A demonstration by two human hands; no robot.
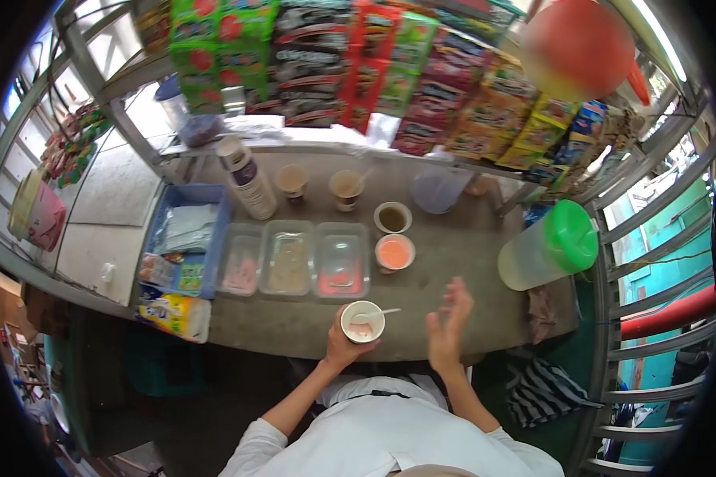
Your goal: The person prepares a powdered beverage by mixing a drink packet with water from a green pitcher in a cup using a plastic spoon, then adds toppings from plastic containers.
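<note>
My left hand [342,347] is wrapped around a white paper cup [363,322] near the front edge of the counter. Pinkish powder lies inside the cup, and a white plastic spoon [385,312] leans in it with its handle over the right rim. To the right, my right hand [449,324] is raised with fingers spread and nothing in it. Beyond the cup sit a cup of orange-pink drink [394,253] and a cup of dark liquid [392,217]. Left of these, a clear plastic container [342,261] holds some pink powder.
Two more containers [286,258] stand beside a blue tray [221,208] of packets. A white bottle [250,184] and two cups [292,184] are at the back. A green-lidded pitcher [545,248] stands at the right. Sachet strips [310,63] and a blurred red round object [578,49] hang above.
</note>
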